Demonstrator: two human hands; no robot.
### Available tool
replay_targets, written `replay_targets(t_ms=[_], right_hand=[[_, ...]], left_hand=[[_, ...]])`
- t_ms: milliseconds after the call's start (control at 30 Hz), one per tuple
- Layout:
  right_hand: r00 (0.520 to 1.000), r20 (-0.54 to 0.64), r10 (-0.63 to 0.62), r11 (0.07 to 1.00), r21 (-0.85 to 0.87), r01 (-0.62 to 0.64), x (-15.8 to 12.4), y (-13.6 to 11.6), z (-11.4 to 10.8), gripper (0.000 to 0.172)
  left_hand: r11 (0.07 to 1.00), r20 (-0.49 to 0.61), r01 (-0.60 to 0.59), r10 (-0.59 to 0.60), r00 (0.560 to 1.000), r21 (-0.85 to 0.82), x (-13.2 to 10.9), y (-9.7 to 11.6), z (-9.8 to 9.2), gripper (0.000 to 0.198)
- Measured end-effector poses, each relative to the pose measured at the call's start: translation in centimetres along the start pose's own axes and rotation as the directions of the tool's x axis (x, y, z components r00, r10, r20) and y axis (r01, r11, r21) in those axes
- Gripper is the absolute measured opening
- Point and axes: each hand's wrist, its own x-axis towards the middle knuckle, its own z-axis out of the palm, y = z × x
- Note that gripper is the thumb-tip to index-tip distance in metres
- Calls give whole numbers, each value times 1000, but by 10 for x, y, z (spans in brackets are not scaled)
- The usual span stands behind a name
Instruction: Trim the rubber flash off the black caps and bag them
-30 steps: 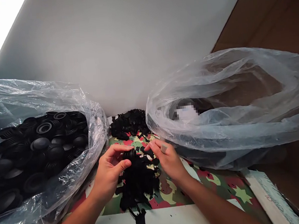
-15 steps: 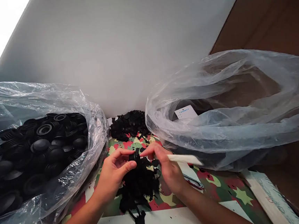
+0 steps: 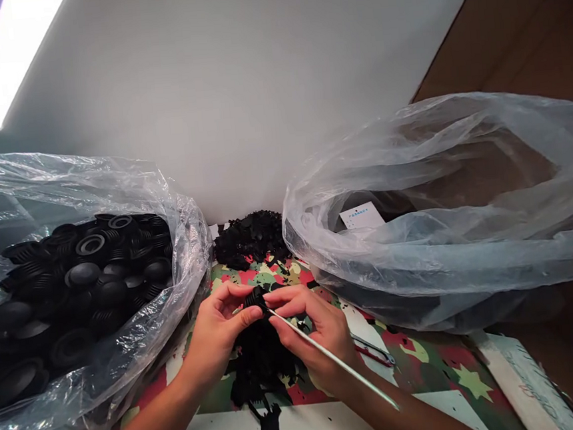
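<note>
My left hand (image 3: 221, 328) pinches a small black ribbed rubber bellows (image 3: 254, 299) between thumb and fingers. My right hand (image 3: 319, 332) is closed on a thin, pale flat stick (image 3: 337, 363), seen nearly edge-on; its upper end meets the right side of the bellows. The right fingertips also rest close against that part, and whether they press on it I cannot tell. Beneath both hands lies a heap of black rubber scraps (image 3: 262, 364) on a camouflage-patterned cloth (image 3: 321, 380).
At left, a clear plastic bag (image 3: 188, 237) holds many black bellows (image 3: 84, 274). A second clear bag (image 3: 421, 267) with a white card (image 3: 361, 215) stands at right. More scraps (image 3: 251, 238) are piled by the wall. A utility knife (image 3: 373, 351) lies beside my right wrist.
My right hand has turned, swinging the stick from a broad, nearly level view to a slanting, edge-on one, its end now at the bellows. My left hand keeps its hold.
</note>
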Motion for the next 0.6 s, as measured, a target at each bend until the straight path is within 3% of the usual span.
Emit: replay_targets(t_ms=[367,600], right_hand=[[998,33,-50,994,-91,53,2,-2,-2,6],[975,36,-220,947,-233,222,1,0,5,15]], left_hand=[[998,16,-52,51,999,37,-1,0,0,26],[971,-66,-148,162,985,186,-7,6,8,21]])
